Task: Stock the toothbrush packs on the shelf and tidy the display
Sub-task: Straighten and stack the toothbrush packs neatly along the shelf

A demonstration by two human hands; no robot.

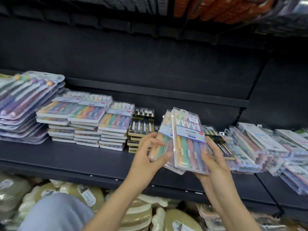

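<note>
I hold a small stack of clear toothbrush packs with pastel brushes above the front of the dark shelf point(70, 157). My right hand point(211, 157) grips the top pack point(188, 137) from its right side and below. My left hand point(150, 150) holds a second pack point(164, 139) that sticks out on the left of the stack. Neat piles of the same kind of pastel packs point(115, 125) stand to the left, beside a pile of black-and-tan packs point(141, 129).
A fanned heap of purple blister packs point(25, 107) lies at far left. Loose, untidy clear packs point(266, 147) spread over the shelf's right end. Bagged beige goods point(136, 212) fill the level below. Bare shelf runs along the front left.
</note>
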